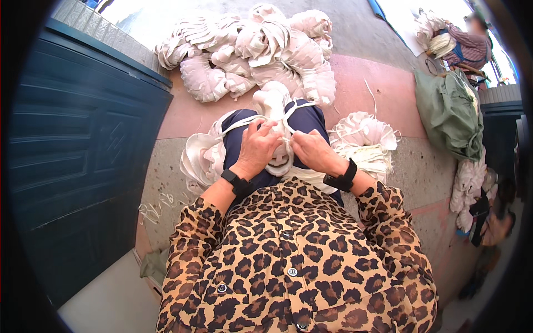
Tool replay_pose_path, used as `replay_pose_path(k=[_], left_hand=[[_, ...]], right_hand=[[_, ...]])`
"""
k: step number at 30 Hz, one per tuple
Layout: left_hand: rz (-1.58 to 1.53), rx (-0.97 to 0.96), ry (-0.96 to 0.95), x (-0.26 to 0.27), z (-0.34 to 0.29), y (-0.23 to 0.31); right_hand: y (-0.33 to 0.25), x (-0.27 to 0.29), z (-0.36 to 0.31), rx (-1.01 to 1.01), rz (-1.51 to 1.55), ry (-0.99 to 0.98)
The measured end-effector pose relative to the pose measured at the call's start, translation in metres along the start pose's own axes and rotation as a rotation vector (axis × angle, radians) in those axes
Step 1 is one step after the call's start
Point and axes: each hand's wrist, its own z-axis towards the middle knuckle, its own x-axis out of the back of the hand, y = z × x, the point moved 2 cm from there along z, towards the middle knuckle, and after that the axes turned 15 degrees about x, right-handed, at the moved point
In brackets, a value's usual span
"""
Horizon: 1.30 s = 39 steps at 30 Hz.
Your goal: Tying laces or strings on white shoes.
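On my lap between my knees lies a bundle of white cloth pieces (270, 102), with a white strip (289, 117) looped around it and over my dark trouser legs. My left hand (257, 146) has its fingers bent and pressed together at the strip on the bundle's left side. Opposite it, my right hand (315, 151) is closed, pinching the strip close to the bundle's right side. The fingertips of both hands nearly meet over the bundle, and the exact crossing of the strip is partly hidden by them.
A large heap of tied white bundles (255, 50) lies ahead on the floor. Loose white cloth (201, 158) sits by my left leg, and cloth with pale strips (363, 139) by my right. A dark blue door (83, 139) stands left; a green sack (448, 114) and a seated person (469, 44) are right.
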Motion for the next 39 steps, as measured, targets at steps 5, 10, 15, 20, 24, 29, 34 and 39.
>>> replay_pose_path(k=[5,10,15,20,24,29,34,39], left_hand=[[-0.262,0.019,-0.135,-0.001,0.028,0.017],[-0.687,0.582,-0.316,0.015,0.029,0.045],[-0.671,0.614,-0.297,0.013,0.027,0.031],[-0.656,0.545,-0.251,0.011,0.024,0.028],[-0.527,0.359,-0.174,0.007,0.035,0.007],[0.035,0.337,-0.179,-0.016,0.057,-0.058],[-0.014,0.439,-0.676,-0.025,0.081,-0.068],[-0.638,0.684,-0.845,-0.012,0.08,-0.078]], right_hand=[[0.019,-0.007,0.004,-0.189,0.474,0.412],[0.019,0.007,0.006,-0.379,1.083,0.519],[0.012,0.01,0.015,-0.344,0.985,0.494],[0.013,0.002,0.02,-0.335,1.016,0.478],[0.014,0.003,0.023,-0.316,0.923,0.537],[0.002,0.018,0.036,-0.217,0.997,0.569],[-0.008,0.054,0.049,-0.122,0.948,0.531],[-0.074,0.209,0.078,0.321,0.683,0.582]])
